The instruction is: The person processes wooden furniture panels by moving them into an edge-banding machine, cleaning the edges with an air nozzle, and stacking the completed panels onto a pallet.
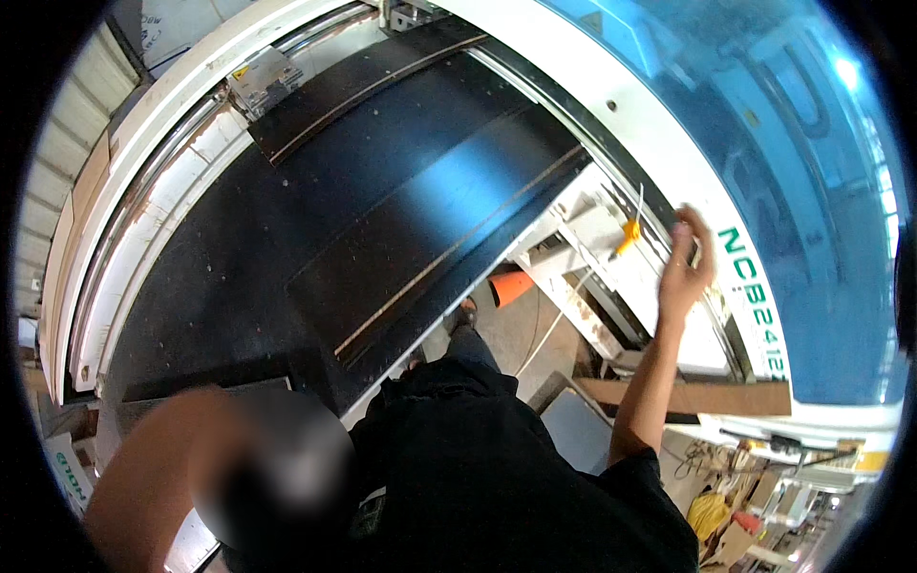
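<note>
My right hand [686,263] is stretched out to the right, its fingers curled over the edge of a white machine frame [669,143] next to a blue tinted panel [802,172]. A small yellow-orange nozzle [628,234] on a thin white line hangs just left of that hand. My left forearm [143,468] is bent at the lower left, and its hand is hidden in a blurred patch. Large black sheets [411,210] lie on the machine bed ahead of me.
An orange cone [511,285] stands on the floor under the bed's edge, beside my foot [466,313]. White rails [143,191] run along the bed's left side. A brown board [707,396] and cluttered tools and boxes [745,497] sit at the lower right.
</note>
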